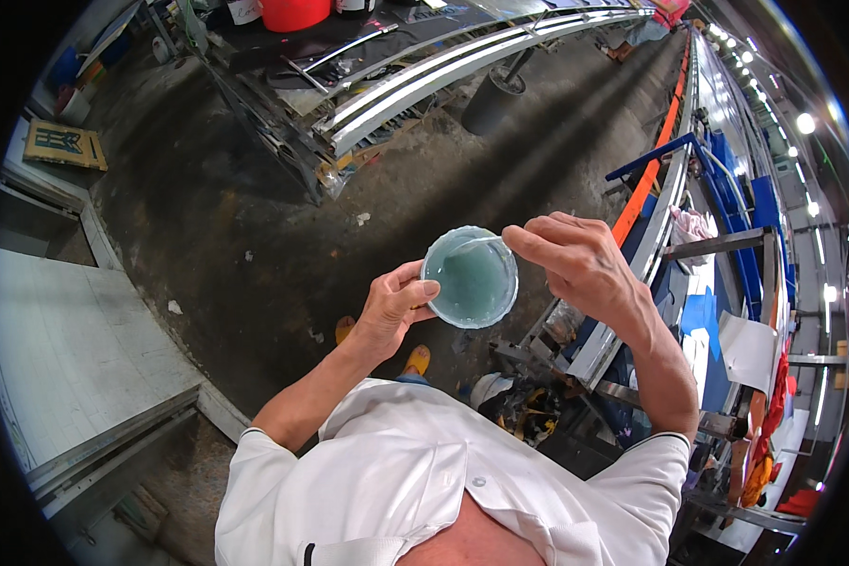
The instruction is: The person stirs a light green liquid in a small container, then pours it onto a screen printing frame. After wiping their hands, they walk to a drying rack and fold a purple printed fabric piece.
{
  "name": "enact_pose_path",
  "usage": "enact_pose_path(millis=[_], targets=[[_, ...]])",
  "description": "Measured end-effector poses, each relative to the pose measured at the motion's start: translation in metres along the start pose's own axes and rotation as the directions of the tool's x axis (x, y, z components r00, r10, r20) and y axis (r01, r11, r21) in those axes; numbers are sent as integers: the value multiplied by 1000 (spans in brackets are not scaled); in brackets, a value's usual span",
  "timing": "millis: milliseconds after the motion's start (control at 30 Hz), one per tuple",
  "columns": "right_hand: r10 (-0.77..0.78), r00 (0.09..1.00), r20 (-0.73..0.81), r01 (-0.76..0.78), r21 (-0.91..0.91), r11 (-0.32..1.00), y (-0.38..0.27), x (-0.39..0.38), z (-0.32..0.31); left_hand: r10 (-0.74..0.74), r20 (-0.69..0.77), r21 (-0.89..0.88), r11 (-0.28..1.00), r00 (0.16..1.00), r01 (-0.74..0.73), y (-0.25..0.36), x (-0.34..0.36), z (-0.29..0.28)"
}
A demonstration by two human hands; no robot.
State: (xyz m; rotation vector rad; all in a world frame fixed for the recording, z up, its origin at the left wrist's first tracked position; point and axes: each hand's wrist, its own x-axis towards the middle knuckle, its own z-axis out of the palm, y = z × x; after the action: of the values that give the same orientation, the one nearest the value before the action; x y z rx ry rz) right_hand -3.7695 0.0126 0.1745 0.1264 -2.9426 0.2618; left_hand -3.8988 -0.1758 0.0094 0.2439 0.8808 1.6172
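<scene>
Head view: stirrer [474,243] pinched by right hand [585,266]; tub [473,323], gripped by left hand [391,304], judged light, slick, best held near rim.

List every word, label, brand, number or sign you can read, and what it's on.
None reads clearly enough to quote.
White container: dark handwriting, small and cut off.
Dark container: white label, too small and cut off.
Dark bench top: pale blue marks, too blurred.
Yellow-edged board: dark blue shapes; cannot tell whether letters.
Tub in the left hand: no text seen.
</scene>
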Motion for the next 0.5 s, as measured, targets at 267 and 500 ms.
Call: enact_pose_path(millis=[267, 500], targets=[[499, 812, 303, -581, 505, 638, -17, -30, 14, 35, -120, -20, 999, 992, -38, -13, 1, -3], [431, 900, -70, -411, 195, 891, -17, -24, 29, 36, -70, 12, 999, 997, -35, -8, 1, 0]])
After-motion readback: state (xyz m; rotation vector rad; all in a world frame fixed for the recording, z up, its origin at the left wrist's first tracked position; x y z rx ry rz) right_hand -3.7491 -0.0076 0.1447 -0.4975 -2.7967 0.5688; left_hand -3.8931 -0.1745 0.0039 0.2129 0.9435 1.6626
